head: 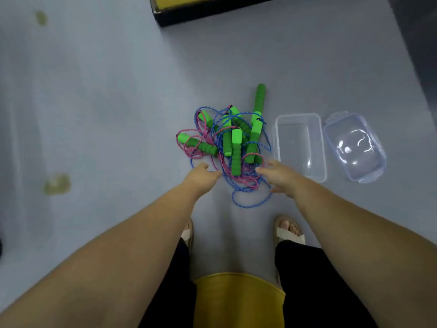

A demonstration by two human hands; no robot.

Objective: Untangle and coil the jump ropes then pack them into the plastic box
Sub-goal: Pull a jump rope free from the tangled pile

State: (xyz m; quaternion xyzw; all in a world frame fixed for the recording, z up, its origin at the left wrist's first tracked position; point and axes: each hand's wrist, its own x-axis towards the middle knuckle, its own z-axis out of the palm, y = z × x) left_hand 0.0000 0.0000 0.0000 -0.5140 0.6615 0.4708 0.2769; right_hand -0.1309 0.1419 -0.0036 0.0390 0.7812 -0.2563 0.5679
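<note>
1. A tangled pile of jump ropes (233, 143) is seen on the grey-blue floor (106, 102), with green foam handles crossed among blue and pink cords.
2. One green handle (259, 98) is laid at the pile's far edge, pointing away.
3. A clear plastic box (298, 143), uncovered, is set just right of the pile; its lid (354, 147) is laid beside it, further right.
4. The left hand (203, 175) is stretched to the pile's near left edge, fingers released, nothing grasped.
5. The right hand (279, 176) is held at the near right edge, fingers spread and released.
6. A sandalled foot (289, 233) is seen below the pile, and a black-and-yellow carton (212, 13) at the top edge.
</note>
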